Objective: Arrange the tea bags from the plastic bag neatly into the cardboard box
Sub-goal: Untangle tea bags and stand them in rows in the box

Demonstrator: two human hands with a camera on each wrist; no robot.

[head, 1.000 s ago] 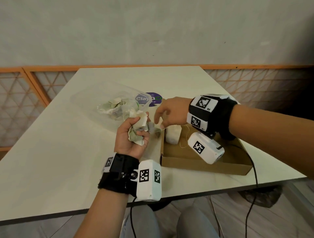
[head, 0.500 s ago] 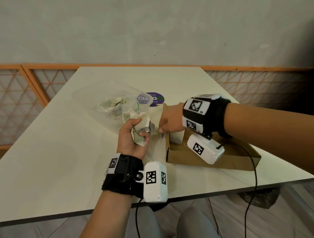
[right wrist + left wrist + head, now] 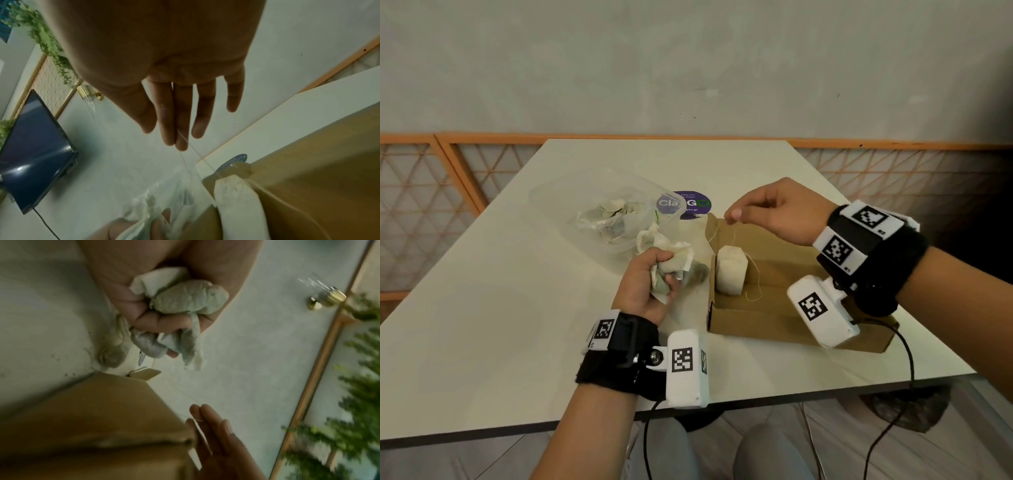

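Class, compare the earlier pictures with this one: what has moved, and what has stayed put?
The right hand has risen from the tea bag in the box and now pinches its string above it. The left hand still grips a bunch of bags; the plastic bag stays put.

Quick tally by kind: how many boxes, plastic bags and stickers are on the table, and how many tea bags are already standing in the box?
Cardboard box: 1
Plastic bag: 1
Purple sticker: 1
Tea bags in the box: 1
Total: 4
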